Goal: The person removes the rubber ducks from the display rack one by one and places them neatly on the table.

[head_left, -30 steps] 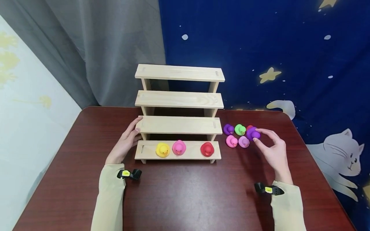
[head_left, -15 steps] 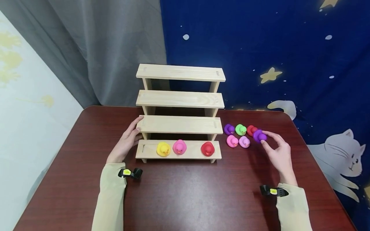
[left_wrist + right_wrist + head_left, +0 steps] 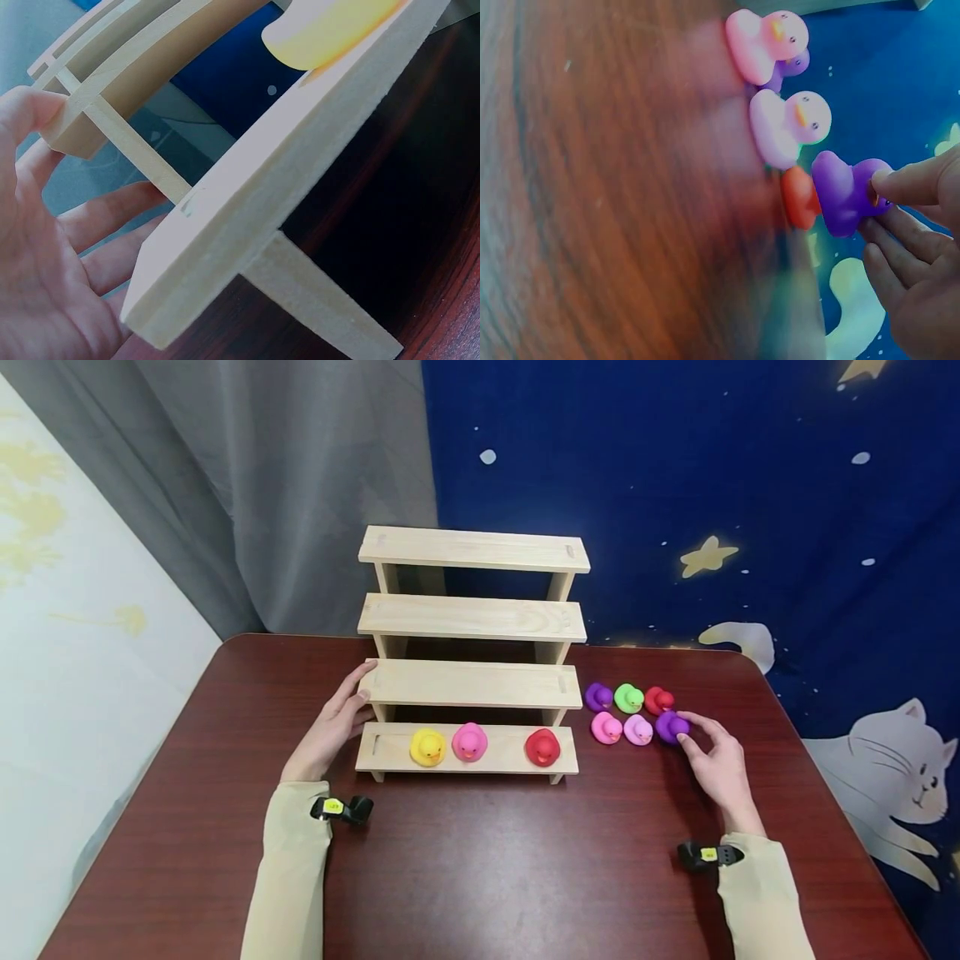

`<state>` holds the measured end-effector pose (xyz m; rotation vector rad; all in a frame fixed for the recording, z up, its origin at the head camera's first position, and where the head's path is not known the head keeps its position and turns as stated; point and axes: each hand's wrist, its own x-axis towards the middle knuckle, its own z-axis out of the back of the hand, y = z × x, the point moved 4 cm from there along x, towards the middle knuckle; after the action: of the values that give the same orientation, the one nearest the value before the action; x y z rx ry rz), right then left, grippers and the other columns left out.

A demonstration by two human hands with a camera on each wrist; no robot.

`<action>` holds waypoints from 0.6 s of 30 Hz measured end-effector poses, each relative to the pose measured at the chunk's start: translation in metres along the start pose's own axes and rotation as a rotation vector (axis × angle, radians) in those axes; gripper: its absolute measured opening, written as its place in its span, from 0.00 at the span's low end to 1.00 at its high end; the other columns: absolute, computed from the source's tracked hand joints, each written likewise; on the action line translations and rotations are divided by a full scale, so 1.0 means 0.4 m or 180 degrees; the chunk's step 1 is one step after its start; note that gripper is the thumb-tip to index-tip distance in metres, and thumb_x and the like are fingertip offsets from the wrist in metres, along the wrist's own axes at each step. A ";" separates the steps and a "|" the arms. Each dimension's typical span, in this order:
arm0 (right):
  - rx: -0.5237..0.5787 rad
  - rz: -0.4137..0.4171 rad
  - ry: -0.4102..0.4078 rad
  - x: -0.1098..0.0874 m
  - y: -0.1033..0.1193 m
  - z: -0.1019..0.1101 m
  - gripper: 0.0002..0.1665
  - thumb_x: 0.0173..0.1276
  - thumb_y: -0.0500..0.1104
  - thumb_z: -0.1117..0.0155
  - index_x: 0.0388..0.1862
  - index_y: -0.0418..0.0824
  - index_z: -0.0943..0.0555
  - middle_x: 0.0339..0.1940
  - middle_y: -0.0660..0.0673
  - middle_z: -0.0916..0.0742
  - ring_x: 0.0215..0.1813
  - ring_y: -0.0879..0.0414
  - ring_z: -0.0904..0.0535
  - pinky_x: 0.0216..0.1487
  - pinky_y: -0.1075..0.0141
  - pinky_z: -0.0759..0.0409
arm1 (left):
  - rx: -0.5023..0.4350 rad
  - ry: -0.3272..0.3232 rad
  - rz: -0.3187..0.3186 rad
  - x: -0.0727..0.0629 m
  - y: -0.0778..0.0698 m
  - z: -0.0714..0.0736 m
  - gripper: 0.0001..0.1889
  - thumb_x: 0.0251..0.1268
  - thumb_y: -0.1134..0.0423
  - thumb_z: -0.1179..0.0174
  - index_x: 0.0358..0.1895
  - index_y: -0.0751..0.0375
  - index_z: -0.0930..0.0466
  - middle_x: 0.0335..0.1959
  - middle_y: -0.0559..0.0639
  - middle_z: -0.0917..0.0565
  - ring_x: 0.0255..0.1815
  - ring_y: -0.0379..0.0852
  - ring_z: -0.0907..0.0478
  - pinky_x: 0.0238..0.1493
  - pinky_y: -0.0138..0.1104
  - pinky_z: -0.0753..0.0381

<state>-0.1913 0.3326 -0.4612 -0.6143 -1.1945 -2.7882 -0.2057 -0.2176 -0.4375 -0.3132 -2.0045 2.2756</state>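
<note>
My right hand (image 3: 717, 767) pinches a purple rubber duck (image 3: 671, 727) between thumb and fingers, at the right end of the front row of ducks. In the right wrist view this purple duck (image 3: 844, 196) hides part of a red duck (image 3: 799, 197). My left hand (image 3: 327, 727) holds the left end of a tiered wooden display shelf (image 3: 468, 683) at its second step from the bottom. In the left wrist view the fingers (image 3: 112, 212) reach around that board's end. On the lowest step sit yellow (image 3: 427, 748), pink (image 3: 469, 742) and red (image 3: 542, 748) ducks.
Right of the shelf, a back row has a purple duck (image 3: 598, 697), a green duck (image 3: 628, 698) and a red duck (image 3: 659, 700). In front of them are a pink duck (image 3: 606, 727) and a lilac duck (image 3: 638, 730). Curtains hang behind the dark table (image 3: 517, 868).
My right hand has moved the purple duck rightward, then down toward the table beside the lilac one, uncovering the red duck behind. The left hand keeps its place on the shelf.
</note>
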 end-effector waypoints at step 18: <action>0.0041 -0.0639 0.0439 -0.010 0.016 -0.013 0.22 0.67 0.31 0.40 0.61 0.30 0.25 0.59 0.27 0.23 0.59 0.32 0.27 0.59 0.44 0.32 | 0.0033 -0.0092 0.0091 -0.007 -0.004 -0.006 0.27 0.79 0.49 0.60 0.77 0.35 0.53 0.77 0.52 0.55 0.69 0.66 0.42 0.65 0.58 0.45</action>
<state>-0.1882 0.3243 -0.4616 -0.3099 -1.3115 -2.9244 -0.2026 -0.2157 -0.4360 -0.3121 -2.0140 2.3198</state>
